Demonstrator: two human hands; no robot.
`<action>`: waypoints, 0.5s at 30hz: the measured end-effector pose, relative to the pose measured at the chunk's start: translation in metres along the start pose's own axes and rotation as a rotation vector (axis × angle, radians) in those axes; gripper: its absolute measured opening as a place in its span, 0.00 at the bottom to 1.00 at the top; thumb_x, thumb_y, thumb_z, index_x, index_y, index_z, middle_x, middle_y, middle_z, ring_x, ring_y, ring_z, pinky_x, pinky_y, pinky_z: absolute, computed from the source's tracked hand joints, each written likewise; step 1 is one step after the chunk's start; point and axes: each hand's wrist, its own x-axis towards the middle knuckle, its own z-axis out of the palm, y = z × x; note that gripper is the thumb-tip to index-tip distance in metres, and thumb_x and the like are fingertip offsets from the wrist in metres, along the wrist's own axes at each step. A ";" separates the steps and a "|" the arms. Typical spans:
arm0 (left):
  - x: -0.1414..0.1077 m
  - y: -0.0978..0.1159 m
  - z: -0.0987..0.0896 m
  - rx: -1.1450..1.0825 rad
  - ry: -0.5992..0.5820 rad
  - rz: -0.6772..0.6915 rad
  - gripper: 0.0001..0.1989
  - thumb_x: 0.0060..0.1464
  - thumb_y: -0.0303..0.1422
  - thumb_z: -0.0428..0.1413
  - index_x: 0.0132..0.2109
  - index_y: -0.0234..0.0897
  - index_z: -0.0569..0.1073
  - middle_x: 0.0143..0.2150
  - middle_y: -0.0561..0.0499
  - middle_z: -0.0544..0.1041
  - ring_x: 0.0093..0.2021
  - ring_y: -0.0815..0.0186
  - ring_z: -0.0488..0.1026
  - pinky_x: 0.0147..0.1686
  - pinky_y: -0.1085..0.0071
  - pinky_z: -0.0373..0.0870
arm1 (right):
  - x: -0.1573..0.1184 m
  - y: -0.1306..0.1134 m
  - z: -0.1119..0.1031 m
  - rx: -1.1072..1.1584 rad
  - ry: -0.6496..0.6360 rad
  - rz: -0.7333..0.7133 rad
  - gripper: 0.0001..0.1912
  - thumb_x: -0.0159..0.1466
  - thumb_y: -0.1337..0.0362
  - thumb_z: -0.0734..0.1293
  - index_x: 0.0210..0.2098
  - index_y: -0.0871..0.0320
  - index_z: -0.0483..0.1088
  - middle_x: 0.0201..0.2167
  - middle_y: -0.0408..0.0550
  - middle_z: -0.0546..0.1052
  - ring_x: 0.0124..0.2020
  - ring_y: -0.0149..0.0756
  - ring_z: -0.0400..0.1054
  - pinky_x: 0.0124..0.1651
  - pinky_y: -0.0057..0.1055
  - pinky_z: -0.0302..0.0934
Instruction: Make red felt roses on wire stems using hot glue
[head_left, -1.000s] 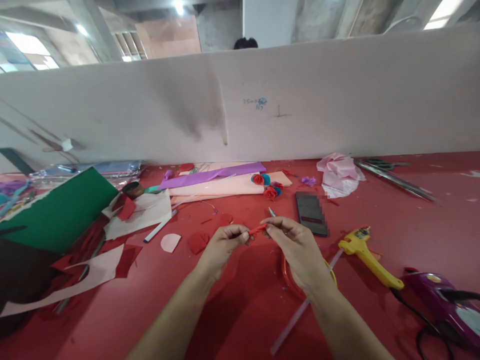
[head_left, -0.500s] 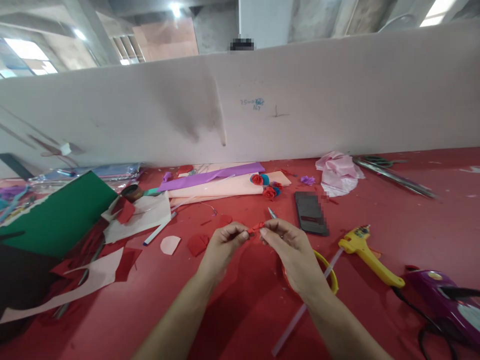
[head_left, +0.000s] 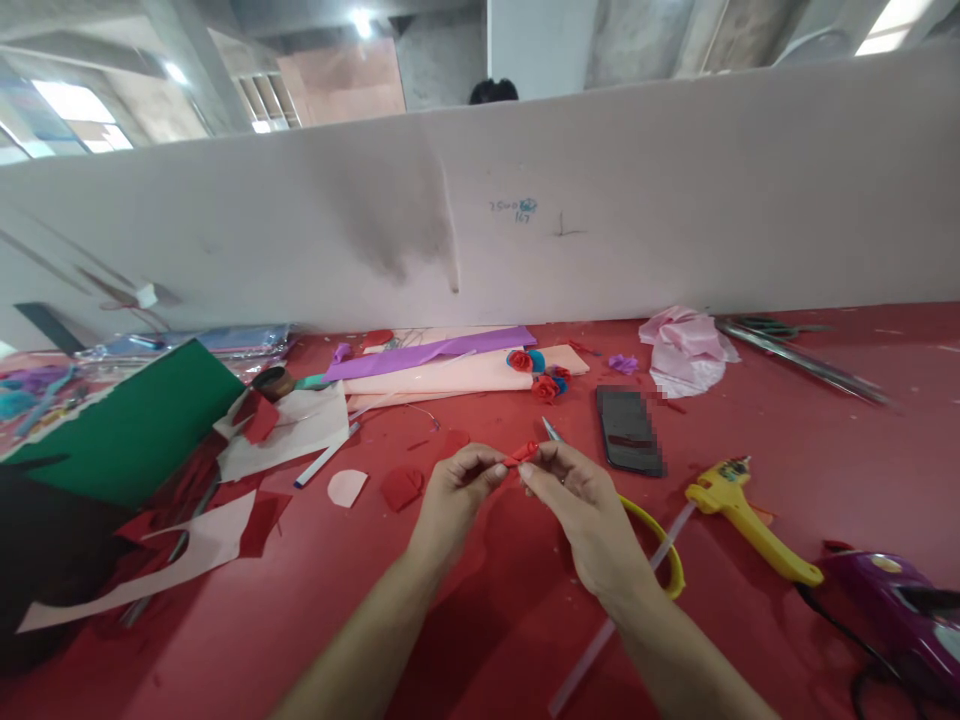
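Between my fingertips is a small rolled piece of red crepe paper (head_left: 523, 455), held above the table. My left hand (head_left: 461, 500) pinches its left end with thumb and forefinger. My right hand (head_left: 585, 510) grips the other end the same way. Partly hidden behind my right wrist lies a yellow ring-shaped roll (head_left: 679, 560), with a clear glue stick (head_left: 585, 665) passing beneath the wrist. Left of my left hand are a cut red petal piece (head_left: 403, 488) and a pale pink petal piece (head_left: 348, 488). Red and blue paper flowers (head_left: 546, 387) lie beyond my hands.
A yellow glue gun (head_left: 750, 525) lies at right, near a purple device (head_left: 892, 600) with a cord. A black phone (head_left: 630, 430) is beyond my right hand. Green card (head_left: 142, 440) and paper scraps crowd the left. A white partition (head_left: 300, 230) stands behind the table.
The red paper now looks more tightly rolled and tilts up to the right between my fingers. The whole view has shifted slightly; both hands keep their pinch.
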 end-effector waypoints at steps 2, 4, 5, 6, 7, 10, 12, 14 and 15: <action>-0.001 -0.001 0.001 -0.009 -0.007 -0.008 0.03 0.46 0.30 0.61 0.29 0.35 0.76 0.29 0.53 0.72 0.33 0.69 0.66 0.37 0.73 0.62 | -0.001 0.000 0.002 -0.011 0.001 0.007 0.05 0.56 0.62 0.70 0.28 0.57 0.72 0.25 0.40 0.71 0.29 0.29 0.62 0.36 0.27 0.57; -0.001 -0.002 0.000 -0.010 -0.006 -0.006 0.03 0.47 0.30 0.61 0.30 0.36 0.76 0.30 0.53 0.73 0.33 0.68 0.67 0.37 0.73 0.63 | -0.001 0.000 0.003 0.009 0.018 0.018 0.05 0.55 0.62 0.70 0.27 0.57 0.72 0.25 0.40 0.72 0.29 0.29 0.62 0.36 0.27 0.57; -0.001 -0.002 0.000 -0.002 0.000 0.002 0.03 0.47 0.31 0.61 0.30 0.36 0.76 0.30 0.52 0.73 0.33 0.68 0.67 0.37 0.73 0.63 | -0.001 0.000 0.004 0.028 0.027 0.026 0.05 0.55 0.63 0.71 0.26 0.57 0.73 0.25 0.40 0.72 0.29 0.29 0.63 0.36 0.27 0.57; -0.001 -0.002 0.000 0.013 0.007 0.012 0.03 0.47 0.30 0.61 0.30 0.36 0.76 0.30 0.52 0.73 0.33 0.68 0.67 0.37 0.72 0.64 | -0.001 0.000 0.004 0.048 0.033 0.036 0.05 0.54 0.63 0.71 0.26 0.56 0.73 0.24 0.40 0.72 0.29 0.29 0.63 0.35 0.27 0.57; -0.001 -0.002 0.000 0.028 0.015 0.026 0.03 0.47 0.30 0.61 0.30 0.35 0.76 0.30 0.52 0.73 0.33 0.68 0.67 0.38 0.72 0.64 | -0.001 0.000 0.004 0.068 0.036 0.045 0.05 0.54 0.63 0.71 0.26 0.56 0.73 0.24 0.40 0.72 0.28 0.29 0.62 0.35 0.27 0.57; -0.001 -0.001 0.001 0.056 0.041 0.056 0.02 0.47 0.30 0.61 0.29 0.35 0.76 0.29 0.52 0.73 0.33 0.68 0.68 0.37 0.72 0.64 | -0.001 0.001 0.004 0.136 0.034 0.078 0.05 0.54 0.62 0.72 0.25 0.56 0.75 0.22 0.40 0.71 0.26 0.28 0.61 0.33 0.27 0.57; -0.001 0.000 0.001 0.038 0.053 0.058 0.02 0.46 0.30 0.61 0.29 0.35 0.76 0.29 0.53 0.74 0.32 0.68 0.68 0.37 0.72 0.64 | -0.002 0.002 0.004 0.178 0.031 0.093 0.05 0.53 0.62 0.72 0.24 0.57 0.75 0.21 0.40 0.71 0.25 0.28 0.61 0.32 0.27 0.57; -0.001 -0.002 0.001 -0.010 0.055 0.049 0.02 0.46 0.30 0.62 0.29 0.36 0.77 0.28 0.53 0.74 0.32 0.69 0.68 0.37 0.73 0.64 | -0.002 0.004 0.003 0.199 0.036 0.089 0.05 0.54 0.63 0.71 0.25 0.57 0.75 0.22 0.42 0.72 0.25 0.29 0.62 0.31 0.27 0.57; -0.001 -0.003 0.000 -0.035 0.049 0.046 0.03 0.46 0.30 0.62 0.30 0.36 0.77 0.28 0.53 0.74 0.32 0.69 0.68 0.37 0.73 0.64 | -0.003 0.005 0.003 0.197 0.041 0.075 0.04 0.55 0.63 0.71 0.26 0.57 0.76 0.22 0.43 0.73 0.26 0.29 0.62 0.31 0.28 0.57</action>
